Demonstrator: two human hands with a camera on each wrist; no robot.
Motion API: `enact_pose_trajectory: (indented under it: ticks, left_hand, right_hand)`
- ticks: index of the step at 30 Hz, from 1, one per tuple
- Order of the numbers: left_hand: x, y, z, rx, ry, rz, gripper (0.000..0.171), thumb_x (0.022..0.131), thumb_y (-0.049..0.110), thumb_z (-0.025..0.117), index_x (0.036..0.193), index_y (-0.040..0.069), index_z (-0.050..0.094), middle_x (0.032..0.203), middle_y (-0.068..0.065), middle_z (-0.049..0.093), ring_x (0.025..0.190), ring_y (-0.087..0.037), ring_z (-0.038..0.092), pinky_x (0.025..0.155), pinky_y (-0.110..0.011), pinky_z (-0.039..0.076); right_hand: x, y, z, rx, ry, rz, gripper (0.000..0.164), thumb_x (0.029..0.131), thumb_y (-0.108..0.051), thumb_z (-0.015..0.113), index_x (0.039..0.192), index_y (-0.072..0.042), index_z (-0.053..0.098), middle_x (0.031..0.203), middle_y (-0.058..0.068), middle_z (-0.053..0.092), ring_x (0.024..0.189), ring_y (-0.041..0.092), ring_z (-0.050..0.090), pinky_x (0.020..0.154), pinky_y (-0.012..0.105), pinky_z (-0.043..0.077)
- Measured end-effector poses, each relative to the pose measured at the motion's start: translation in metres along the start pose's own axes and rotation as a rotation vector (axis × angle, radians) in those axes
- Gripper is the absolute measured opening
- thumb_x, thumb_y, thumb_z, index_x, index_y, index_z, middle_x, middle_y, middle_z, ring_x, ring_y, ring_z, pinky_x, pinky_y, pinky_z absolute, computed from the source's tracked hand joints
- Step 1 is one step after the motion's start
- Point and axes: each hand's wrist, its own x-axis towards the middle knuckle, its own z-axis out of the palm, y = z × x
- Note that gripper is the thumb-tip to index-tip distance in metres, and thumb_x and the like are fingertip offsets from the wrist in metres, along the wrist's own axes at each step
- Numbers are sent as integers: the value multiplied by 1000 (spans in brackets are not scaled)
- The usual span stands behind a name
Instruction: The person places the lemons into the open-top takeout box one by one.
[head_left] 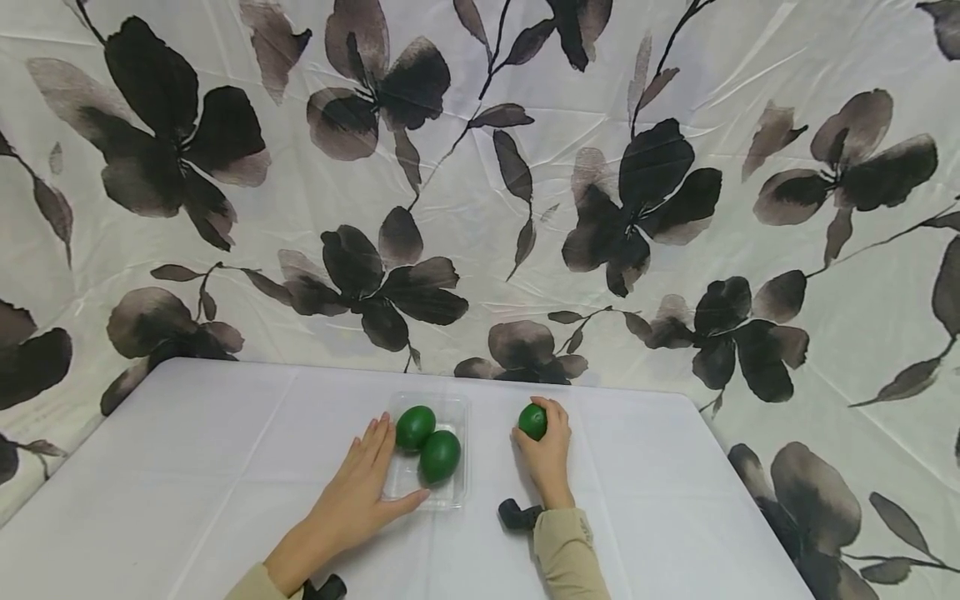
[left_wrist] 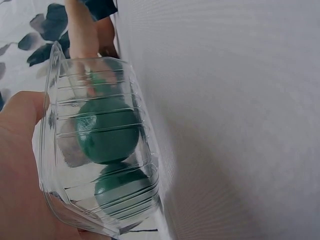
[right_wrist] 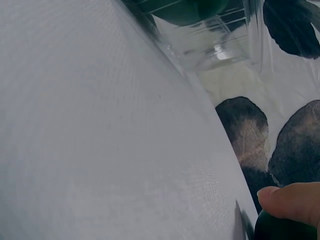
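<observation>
A clear plastic box stands on the table with two smooth green lime-like fruits in it, side by side. My left hand lies against the box's left side, its fingers straight and its thumb stretched along the near edge. Through the ribbed wall in the left wrist view, the green fruits show. To the right of the box, my right hand holds a third green lime-like fruit between thumb and fingers. In the right wrist view only the thumb and part of that fruit appear.
A white cloth covers the table, whose far edge meets a hanging floral curtain. Dark wrist-worn devices show beside the right wrist and left sleeve.
</observation>
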Motion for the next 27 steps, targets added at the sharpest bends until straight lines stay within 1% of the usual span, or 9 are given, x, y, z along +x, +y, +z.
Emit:
enact_pose_trajectory:
  ticks: [3, 6, 12, 16, 21, 24, 27]
  left_hand:
    - [0, 0, 0, -1, 5, 3, 112, 85, 72, 58, 153, -10, 23, 162, -23, 16, 150, -38, 13, 119, -57, 15]
    - [0, 0, 0, 0, 6, 5, 111, 85, 71, 58, 153, -10, 22, 162, -23, 16, 150, -38, 13, 119, -57, 15]
    - [1, 0, 0, 2, -4, 2, 112, 85, 72, 58, 153, -10, 22, 162, -23, 15, 150, -38, 12, 119, -57, 15]
    - [1, 1, 0, -3, -3, -3, 112, 85, 72, 58, 153, -10, 22, 162, -23, 15, 150, -38, 13, 119, -57, 15]
    - [1, 0, 0, -1, 3, 0, 112, 85, 73, 58, 153, -9, 22, 162, -23, 15, 150, -38, 13, 119, -57, 15]
    - [1, -1, 1, 1, 6, 2, 112, 85, 73, 58, 153, -9, 22, 162, -22, 15, 150, -38, 13, 119, -57, 16]
    - [0, -1, 1, -1, 6, 0, 112, 85, 73, 58, 153, -9, 22, 162, -22, 15, 150, -37, 13, 119, -56, 15]
  right_hand:
    - [-2, -2, 2, 6, -29, -6, 65, 80, -2, 77, 139, -12, 52, 146, 17, 41, 132, 41, 37, 102, 64, 38]
    - [-4, -4, 3, 6, -35, -20, 70, 79, -1, 78, 142, -10, 48, 145, 18, 43, 131, 41, 40, 103, 63, 38]
    - [-6, -5, 6, -10, -37, -43, 72, 77, -1, 79, 142, -10, 49, 141, 20, 45, 128, 41, 44, 101, 62, 40]
    - [-8, -8, 10, 9, -51, -30, 75, 76, -4, 81, 143, -9, 49, 141, 21, 47, 127, 41, 47, 101, 62, 41]
    - [-8, -12, 13, 22, -59, -7, 80, 74, -7, 83, 145, -6, 45, 142, 21, 49, 127, 40, 50, 102, 59, 42]
    - [-7, -15, 13, 36, -65, -8, 81, 74, -7, 84, 144, -4, 45, 141, 22, 51, 127, 40, 51, 103, 58, 42]
    - [-7, -20, 12, 49, -86, -7, 80, 74, -7, 85, 143, -5, 46, 139, 22, 52, 126, 39, 52, 104, 56, 43]
